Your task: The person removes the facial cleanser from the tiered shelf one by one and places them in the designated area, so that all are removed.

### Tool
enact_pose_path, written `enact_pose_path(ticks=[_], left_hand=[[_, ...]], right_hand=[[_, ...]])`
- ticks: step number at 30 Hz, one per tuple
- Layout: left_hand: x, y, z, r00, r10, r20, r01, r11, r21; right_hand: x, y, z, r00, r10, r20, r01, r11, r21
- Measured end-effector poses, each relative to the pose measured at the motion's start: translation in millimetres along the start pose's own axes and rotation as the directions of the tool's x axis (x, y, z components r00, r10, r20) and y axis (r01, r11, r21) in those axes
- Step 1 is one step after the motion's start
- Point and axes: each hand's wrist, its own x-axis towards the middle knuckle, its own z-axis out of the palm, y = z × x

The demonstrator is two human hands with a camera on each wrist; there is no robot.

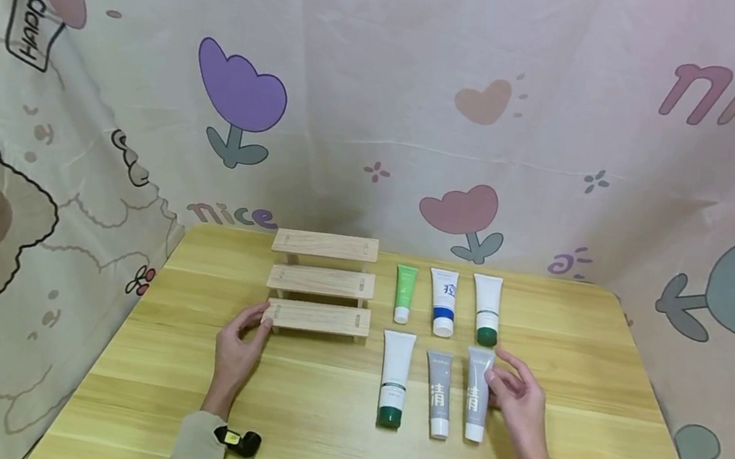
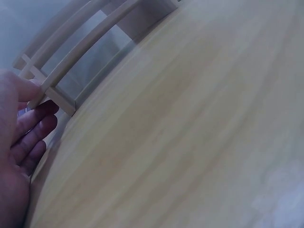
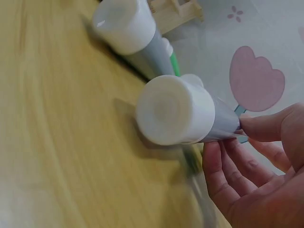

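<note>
A three-tier wooden rack [image 1: 316,319] stands at the table's back left. My left hand [image 1: 237,356] pinches the left end of its lowest shelf; in the left wrist view, the thumb lies on the shelf [image 2: 85,45] and the fingers curl below. On the right, my right hand [image 1: 520,400] holds the rightmost grey tube [image 1: 475,394] by its side, between thumb and fingers. Its white cap [image 3: 166,110] faces the right wrist camera. Beside it lies a second grey tube [image 1: 438,392], then a white tube with a green cap [image 1: 395,378].
Behind these lie a small green tube [image 1: 404,293], a white-and-blue tube [image 1: 443,301] and another white tube with a green cap [image 1: 486,309]. A patterned cloth [image 1: 371,104] hangs behind the wooden table [image 1: 312,426] and along its sides.
</note>
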Motion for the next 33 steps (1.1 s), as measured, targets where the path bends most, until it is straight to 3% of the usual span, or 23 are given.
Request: enact_pose_path(ticks=[6,17,24,33], left_hand=[[-0.1,8.9,0.5,1.0,0.013,-0.005,-0.013,1.0,0.002],[1.1,-7.8,-1.8,1.0,-0.008,0.019,0.008,1.0,-0.017],[-0.1,35.8,-4.5,1.0,0.007,0.013,-0.006,1.0,-0.021],[-0.9,33.0,-5.2,1.0,0.013,0.015,-0.013,1.0,0.004]], right_hand=[[3,3,-2,1.0,-0.016,0.013,0.016,0.998,-0.063],[8,2,-5,0.999,0.033,0.033,-0.024,0.972,-0.232],[11,6,-5,1.0,-0.004,0.027,0.012,0.954,-0.301],[11,9,-6,0.998,-0.054,0.017,0.057,0.921,-0.385]])
